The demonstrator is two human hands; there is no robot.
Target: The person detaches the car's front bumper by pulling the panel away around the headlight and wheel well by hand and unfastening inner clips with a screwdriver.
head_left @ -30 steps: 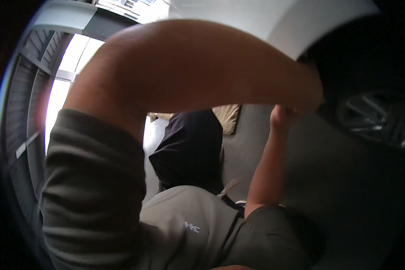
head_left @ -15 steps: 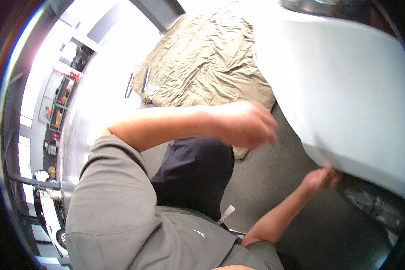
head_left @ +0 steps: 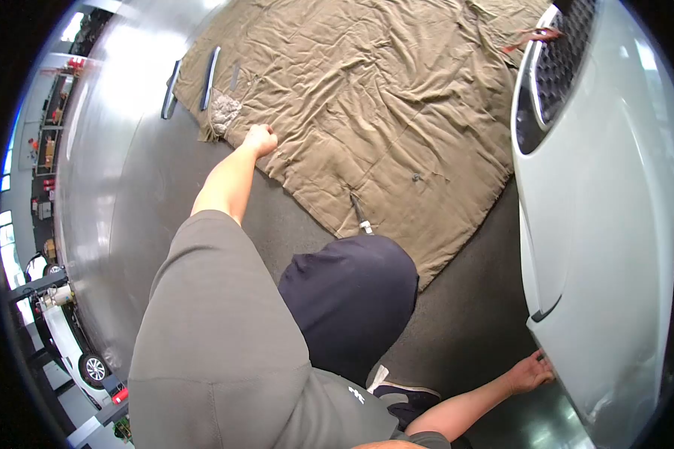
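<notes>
My left hand [head_left: 260, 140] is stretched out over the near left edge of a wrinkled brown quilted blanket [head_left: 367, 112]. Its fingers are curled closed, and I cannot make out whether anything is in them. At lower right, my right hand [head_left: 532, 374] grips the lower edge of a white car bumper [head_left: 599, 247], with some fingertips hidden behind it. A slim dark tool with a pale end [head_left: 362, 215] lies on the blanket beside my knee. Beyond my left hand, a long dark strip [head_left: 210, 78] rests on the blanket near a frayed pale patch [head_left: 225, 112].
Another dark strip [head_left: 171, 90] lies by the blanket's left edge. A dark mesh grille [head_left: 565, 67] with a red piece [head_left: 544, 34] adjoins the bumper. My bent knee [head_left: 356, 299] is between my arms. Shelves [head_left: 49, 150] and a white car [head_left: 71, 340] stand far left.
My left hand has swung away from the bumper, up and left to the blanket. My right hand stays at the bumper's lower edge. The view has turned, showing more blanket and the grille.
</notes>
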